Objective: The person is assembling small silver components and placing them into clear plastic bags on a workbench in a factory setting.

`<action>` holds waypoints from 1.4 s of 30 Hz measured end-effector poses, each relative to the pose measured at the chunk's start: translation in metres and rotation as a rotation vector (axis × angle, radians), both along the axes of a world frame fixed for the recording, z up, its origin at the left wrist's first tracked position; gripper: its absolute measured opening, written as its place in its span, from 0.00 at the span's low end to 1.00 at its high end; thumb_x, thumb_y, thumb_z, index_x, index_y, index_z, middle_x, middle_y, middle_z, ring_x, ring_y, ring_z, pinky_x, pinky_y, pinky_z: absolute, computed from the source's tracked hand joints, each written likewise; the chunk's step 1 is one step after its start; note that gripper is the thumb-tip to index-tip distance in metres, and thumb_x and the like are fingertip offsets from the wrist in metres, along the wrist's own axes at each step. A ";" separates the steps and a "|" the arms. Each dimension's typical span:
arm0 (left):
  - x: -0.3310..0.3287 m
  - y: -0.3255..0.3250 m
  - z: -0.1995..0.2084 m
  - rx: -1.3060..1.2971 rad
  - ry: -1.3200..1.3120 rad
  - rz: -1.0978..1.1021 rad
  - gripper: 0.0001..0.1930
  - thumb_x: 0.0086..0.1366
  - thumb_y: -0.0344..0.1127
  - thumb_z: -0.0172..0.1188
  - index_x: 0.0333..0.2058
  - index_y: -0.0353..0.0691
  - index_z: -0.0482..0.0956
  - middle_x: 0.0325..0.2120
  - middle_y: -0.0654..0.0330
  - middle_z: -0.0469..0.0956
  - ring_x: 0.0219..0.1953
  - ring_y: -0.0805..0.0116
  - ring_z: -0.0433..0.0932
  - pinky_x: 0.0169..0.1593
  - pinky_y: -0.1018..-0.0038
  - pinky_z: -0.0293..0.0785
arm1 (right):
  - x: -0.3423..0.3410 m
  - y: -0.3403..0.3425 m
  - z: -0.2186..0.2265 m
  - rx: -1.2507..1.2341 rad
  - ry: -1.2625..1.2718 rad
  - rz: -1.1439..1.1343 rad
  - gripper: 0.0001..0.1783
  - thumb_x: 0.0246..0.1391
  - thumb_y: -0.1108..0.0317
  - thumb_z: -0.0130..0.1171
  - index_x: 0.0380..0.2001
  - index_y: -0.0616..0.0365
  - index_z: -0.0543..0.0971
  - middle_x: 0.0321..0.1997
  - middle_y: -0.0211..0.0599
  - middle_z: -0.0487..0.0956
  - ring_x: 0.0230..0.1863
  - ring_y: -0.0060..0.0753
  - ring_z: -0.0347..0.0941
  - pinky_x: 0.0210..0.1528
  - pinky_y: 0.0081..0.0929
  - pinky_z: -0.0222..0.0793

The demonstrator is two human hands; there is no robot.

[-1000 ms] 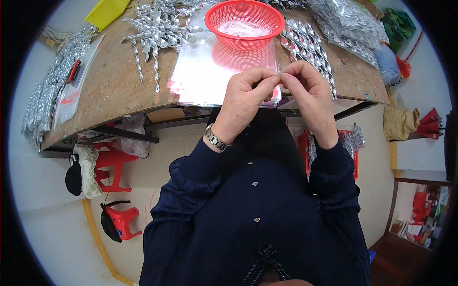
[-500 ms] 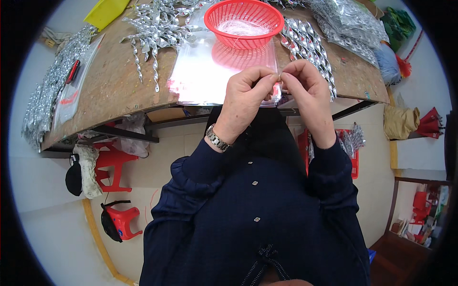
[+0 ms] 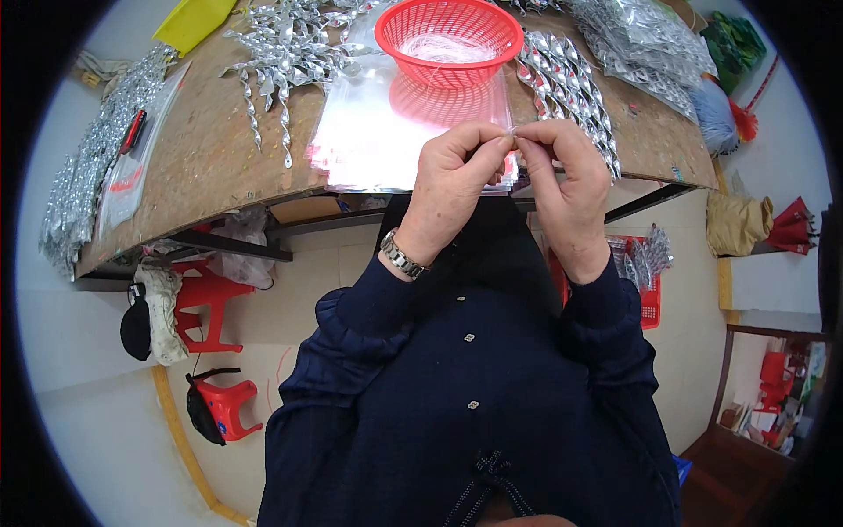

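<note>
My left hand [image 3: 455, 180], with a metal watch [image 3: 402, 255] on its wrist, pinches thumb and forefinger together over the table's front edge. Fingertip to fingertip with it, my right hand [image 3: 566, 180] is closed in a pinch too. Whatever lies between the tips is too small to make out. Under and beyond the hands is a stack of clear plastic bags [image 3: 360, 123]. On the bags stands a red mesh basket [image 3: 448, 75] holding fine pale strands [image 3: 448, 48]. Twisted silver foil strips [image 3: 571, 83] lie just beyond my right hand.
More silver strips [image 3: 290, 53] are spread at the left of the wooden table [image 3: 211, 158]. A red-and-black knife-like tool [image 3: 133, 132] lies far left, near a yellow container [image 3: 191, 25]. Bagged strips [image 3: 641, 53] are piled back right. A red crate [image 3: 650, 307] sits on the floor, right.
My right hand has turned slightly and its wrist has dropped a little toward me, its fingertips still meeting the left ones. My left hand has hardly moved.
</note>
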State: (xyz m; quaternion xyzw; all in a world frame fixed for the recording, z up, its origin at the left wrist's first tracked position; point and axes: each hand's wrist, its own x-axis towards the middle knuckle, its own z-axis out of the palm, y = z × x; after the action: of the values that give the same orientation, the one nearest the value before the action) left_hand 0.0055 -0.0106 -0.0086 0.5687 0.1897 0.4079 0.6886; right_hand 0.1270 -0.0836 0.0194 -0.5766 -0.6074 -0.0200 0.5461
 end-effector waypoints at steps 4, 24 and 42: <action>0.000 -0.001 0.000 -0.006 -0.019 -0.011 0.08 0.65 0.31 0.54 0.37 0.32 0.78 0.23 0.66 0.74 0.26 0.80 0.71 0.32 0.84 0.68 | 0.001 0.000 -0.002 -0.023 -0.017 -0.009 0.04 0.48 0.79 0.56 0.30 0.64 0.76 0.28 0.41 0.76 0.30 0.38 0.74 0.32 0.27 0.68; 0.005 -0.003 -0.010 0.250 0.070 0.129 0.08 0.63 0.29 0.53 0.32 0.29 0.76 0.21 0.63 0.73 0.23 0.78 0.70 0.29 0.81 0.67 | 0.002 0.000 -0.003 -0.095 -0.032 -0.045 0.02 0.50 0.79 0.56 0.29 0.65 0.76 0.28 0.37 0.76 0.28 0.27 0.73 0.32 0.21 0.68; 0.003 -0.005 -0.006 0.025 0.060 0.040 0.09 0.66 0.31 0.52 0.36 0.31 0.77 0.23 0.66 0.73 0.26 0.80 0.70 0.32 0.83 0.68 | 0.004 0.003 -0.014 -0.151 0.194 -0.003 0.03 0.51 0.75 0.55 0.29 0.64 0.75 0.26 0.39 0.75 0.27 0.32 0.71 0.30 0.25 0.66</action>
State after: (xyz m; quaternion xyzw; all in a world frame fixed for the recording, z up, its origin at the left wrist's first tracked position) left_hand 0.0086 -0.0153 -0.0143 0.5854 0.2166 0.4067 0.6670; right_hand 0.1311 -0.0806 0.0053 -0.6163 -0.5506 0.0805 0.5572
